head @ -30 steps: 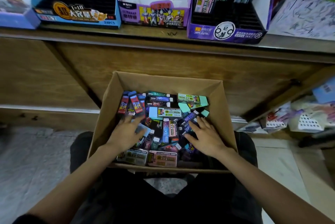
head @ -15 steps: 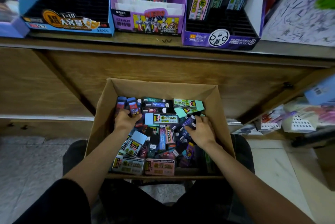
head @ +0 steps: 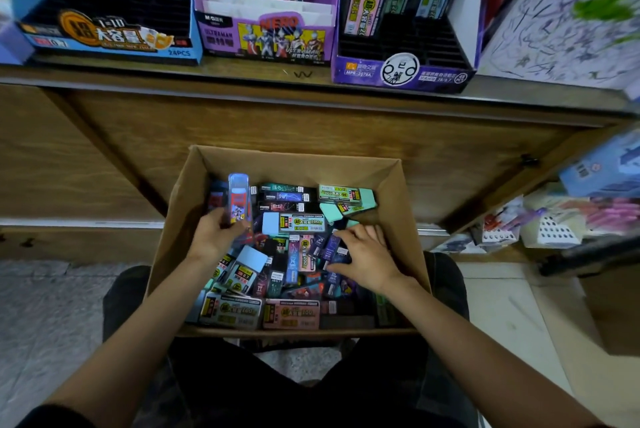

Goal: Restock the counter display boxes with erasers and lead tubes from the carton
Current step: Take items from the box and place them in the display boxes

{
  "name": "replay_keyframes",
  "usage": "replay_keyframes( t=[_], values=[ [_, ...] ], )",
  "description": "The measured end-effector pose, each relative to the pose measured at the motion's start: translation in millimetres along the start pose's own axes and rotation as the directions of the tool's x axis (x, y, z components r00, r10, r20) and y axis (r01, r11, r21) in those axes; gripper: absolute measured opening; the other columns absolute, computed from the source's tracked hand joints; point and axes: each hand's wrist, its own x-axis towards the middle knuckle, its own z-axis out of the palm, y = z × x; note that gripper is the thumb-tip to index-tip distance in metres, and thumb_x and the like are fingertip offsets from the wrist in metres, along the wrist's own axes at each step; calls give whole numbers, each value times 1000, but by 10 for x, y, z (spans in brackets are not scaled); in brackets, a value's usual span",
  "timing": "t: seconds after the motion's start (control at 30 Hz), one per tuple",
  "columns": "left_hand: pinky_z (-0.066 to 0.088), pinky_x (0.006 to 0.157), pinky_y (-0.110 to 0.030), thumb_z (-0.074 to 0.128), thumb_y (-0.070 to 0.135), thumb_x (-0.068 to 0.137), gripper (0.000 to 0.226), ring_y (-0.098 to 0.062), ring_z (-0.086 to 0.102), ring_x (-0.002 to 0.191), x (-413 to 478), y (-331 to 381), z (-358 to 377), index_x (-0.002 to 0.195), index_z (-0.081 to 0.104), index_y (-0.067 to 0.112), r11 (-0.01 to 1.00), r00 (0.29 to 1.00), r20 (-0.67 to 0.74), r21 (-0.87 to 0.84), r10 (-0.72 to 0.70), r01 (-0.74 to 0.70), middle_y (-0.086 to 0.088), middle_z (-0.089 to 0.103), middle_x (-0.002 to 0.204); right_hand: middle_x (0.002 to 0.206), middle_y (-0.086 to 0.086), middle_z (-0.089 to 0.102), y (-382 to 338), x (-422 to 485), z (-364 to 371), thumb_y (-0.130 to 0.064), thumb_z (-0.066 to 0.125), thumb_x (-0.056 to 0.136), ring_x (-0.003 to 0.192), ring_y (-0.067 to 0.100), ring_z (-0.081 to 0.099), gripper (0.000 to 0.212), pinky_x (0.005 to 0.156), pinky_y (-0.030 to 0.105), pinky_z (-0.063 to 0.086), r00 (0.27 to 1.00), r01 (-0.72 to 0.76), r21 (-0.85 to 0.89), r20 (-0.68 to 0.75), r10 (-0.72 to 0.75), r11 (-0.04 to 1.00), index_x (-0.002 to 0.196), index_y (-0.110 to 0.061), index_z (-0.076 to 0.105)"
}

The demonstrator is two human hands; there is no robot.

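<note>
Left hand (head: 216, 237) grips lead tube (head: 239, 200); right hand (head: 363, 259) spread over carton (head: 398, 205) contents

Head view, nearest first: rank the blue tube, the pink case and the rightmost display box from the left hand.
1. blue tube: gripped in the left hand.
2. pink case: by the carton's near wall.
3. rightmost display box: up on the counter, far right.

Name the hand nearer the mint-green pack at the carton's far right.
Right. The right hand rests just short of the mint-green pack; the left hand grips a blue tube across the carton.
</note>
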Motion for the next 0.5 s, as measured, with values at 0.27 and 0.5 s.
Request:
replay_keyframes(
  t=[0.27, 0.5],
  values=[
    [44, 71, -16, 51, 9, 95, 17, -11, 58, 91, -245, 35, -2, 111, 46, 11, 987, 990, 67, -117, 123, -114, 2, 59, 99, 106, 3, 52, -270, -110, -93, 6, 64, 82, 96, 17, 57, 53, 83, 26, 50, 979, -142, 888, 61, 194, 438, 127, -11, 41],
    [54, 66, -15, 46, 7, 97, 29, -4, 68, 86, -387, 34, -12, 125, 44, 10, 952, 980, 168, -302, 105, -50, 2, 67, 97, 111, 17, 59, -296, -155, -84, 1, 67, 82, 95, 24, 61, 24, 81, 30, 54, 940, -323, 933, 298, 165, 160, 101, -9, 56]
  ],
)
